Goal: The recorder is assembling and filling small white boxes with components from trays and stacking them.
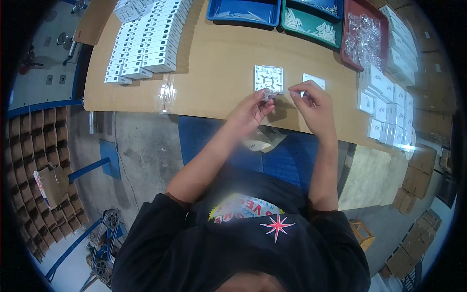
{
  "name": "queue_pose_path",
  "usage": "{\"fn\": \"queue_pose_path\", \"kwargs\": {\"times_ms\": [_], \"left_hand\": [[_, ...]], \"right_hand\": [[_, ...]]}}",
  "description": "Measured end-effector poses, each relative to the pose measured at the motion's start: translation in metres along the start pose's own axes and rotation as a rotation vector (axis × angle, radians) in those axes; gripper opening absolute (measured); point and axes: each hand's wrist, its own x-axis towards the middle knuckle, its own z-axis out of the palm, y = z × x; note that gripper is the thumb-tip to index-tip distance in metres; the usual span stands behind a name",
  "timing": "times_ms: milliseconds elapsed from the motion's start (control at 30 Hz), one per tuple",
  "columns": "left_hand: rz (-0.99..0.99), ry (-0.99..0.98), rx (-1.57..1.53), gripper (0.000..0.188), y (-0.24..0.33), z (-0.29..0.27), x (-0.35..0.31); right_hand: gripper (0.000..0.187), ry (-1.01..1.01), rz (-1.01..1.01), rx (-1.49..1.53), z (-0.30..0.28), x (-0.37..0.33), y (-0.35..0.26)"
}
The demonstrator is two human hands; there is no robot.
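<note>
My left hand point(250, 113) is closed on a small clear plastic bag point(269, 95) near the front edge of the table. Just beyond the bag lies a white square plastic tray point(261, 73) with moulded fittings inside. To the right, my right hand point(315, 108) is pinched, thumb against fingers, level with the bag. Whatever those fingertips hold is too small to make out. A flat white piece point(315, 79) lies behind the right hand, which partly covers it.
Rows of small white boxes point(146, 44) are stacked at the far left. Along the back stand a blue bin point(243, 20), a green bin point(311, 41) of white plugs and a red bin point(351, 59) of clear bags. More white boxes point(384, 104) line the right.
</note>
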Motion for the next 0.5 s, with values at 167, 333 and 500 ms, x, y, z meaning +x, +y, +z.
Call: {"fn": "queue_pose_path", "kwargs": {"times_ms": [167, 333, 500], "left_hand": [[-0.003, 0.011, 0.066, 0.031, -0.001, 0.004, -0.001], [-0.022, 0.028, 0.078, 0.033, -0.002, 0.002, -0.001], [-0.019, 0.032, 0.085, 0.026, -0.002, 0.005, -0.003]], "right_hand": [[0.013, -0.02, -0.018, -0.104, 0.002, -0.001, -0.01], [0.017, -0.061, -0.088, -0.071, 0.009, -0.001, -0.007], [0.015, -0.052, -0.039, -0.109, 0.017, 0.0, -0.011]]}}
